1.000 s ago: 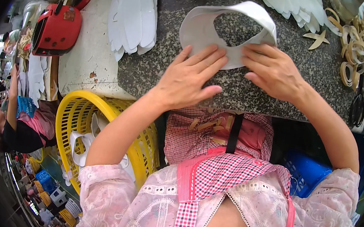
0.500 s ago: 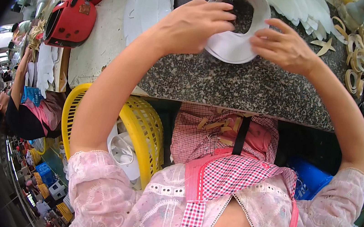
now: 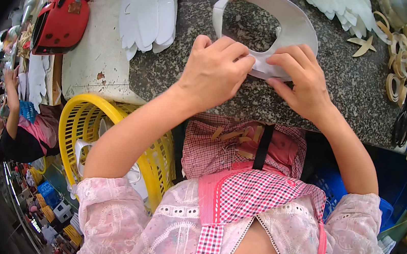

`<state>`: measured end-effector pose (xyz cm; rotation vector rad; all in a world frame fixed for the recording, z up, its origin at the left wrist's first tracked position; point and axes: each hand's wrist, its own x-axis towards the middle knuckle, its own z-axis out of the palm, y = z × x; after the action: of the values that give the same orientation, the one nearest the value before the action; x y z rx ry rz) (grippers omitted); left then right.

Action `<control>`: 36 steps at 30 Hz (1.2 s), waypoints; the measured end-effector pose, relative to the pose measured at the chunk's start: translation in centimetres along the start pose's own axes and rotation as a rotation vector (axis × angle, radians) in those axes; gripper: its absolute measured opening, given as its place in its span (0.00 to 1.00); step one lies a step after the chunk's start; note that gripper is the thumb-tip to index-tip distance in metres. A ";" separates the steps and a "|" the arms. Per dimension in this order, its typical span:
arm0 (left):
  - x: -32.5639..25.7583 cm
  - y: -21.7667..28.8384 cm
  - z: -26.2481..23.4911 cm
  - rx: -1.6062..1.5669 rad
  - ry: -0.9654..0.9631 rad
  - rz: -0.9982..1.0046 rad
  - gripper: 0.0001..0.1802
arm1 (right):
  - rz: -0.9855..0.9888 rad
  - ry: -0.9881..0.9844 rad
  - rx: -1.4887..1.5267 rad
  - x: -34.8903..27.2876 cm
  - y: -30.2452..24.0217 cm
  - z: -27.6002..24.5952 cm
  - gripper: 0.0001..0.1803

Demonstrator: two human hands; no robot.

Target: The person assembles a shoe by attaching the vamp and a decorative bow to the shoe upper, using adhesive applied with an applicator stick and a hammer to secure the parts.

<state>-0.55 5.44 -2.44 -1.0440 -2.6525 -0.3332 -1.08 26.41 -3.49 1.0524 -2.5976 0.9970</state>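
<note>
On the dark speckled worktop lies a white, ring-shaped, leather-like piece [image 3: 301,32], wide on its right side and narrowing to a standing band at the left. My left hand [image 3: 216,69] is closed at its near edge, fingers curled and fingertips pressed onto it. Just to the right, my right hand [image 3: 300,78] pinches the same edge between thumb and fingers. The two hands are a little apart, and the near part of the piece is partly hidden under the fingers.
Stacked white cut pieces [image 3: 149,12] lie at left, more white pieces [image 3: 332,8] at the far side. Tan strips [image 3: 406,51] and black scissors [image 3: 403,120] are at right. A yellow basket [image 3: 96,105] stands below left, near a red machine [image 3: 60,26]. Another person [image 3: 22,139] works at far left.
Both hands have drawn nearer to me and closed on the piece's near edge. The ring has turned and opened wider, its narrow band now standing at the left.
</note>
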 end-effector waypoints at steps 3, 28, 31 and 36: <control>-0.5 1.4 0.7 -0.025 0.043 -0.110 0.08 | -0.008 0.081 -0.038 0.3 -0.5 1.3 0.15; 0.4 -1.4 1.6 -0.023 0.147 -0.209 0.03 | 0.165 0.192 -0.260 1.3 -1.2 3.8 0.26; -0.3 -0.6 1.0 -0.092 0.152 -0.171 0.06 | 0.204 0.196 -0.177 1.2 -0.9 4.0 0.22; -0.5 -1.1 2.0 -0.065 0.166 -0.210 0.06 | 0.237 0.287 -0.310 1.9 -1.2 5.1 0.14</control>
<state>-1.34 4.94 -4.62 -0.7211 -2.6193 -0.5284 -1.19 21.43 -6.06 0.4981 -2.5605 0.6930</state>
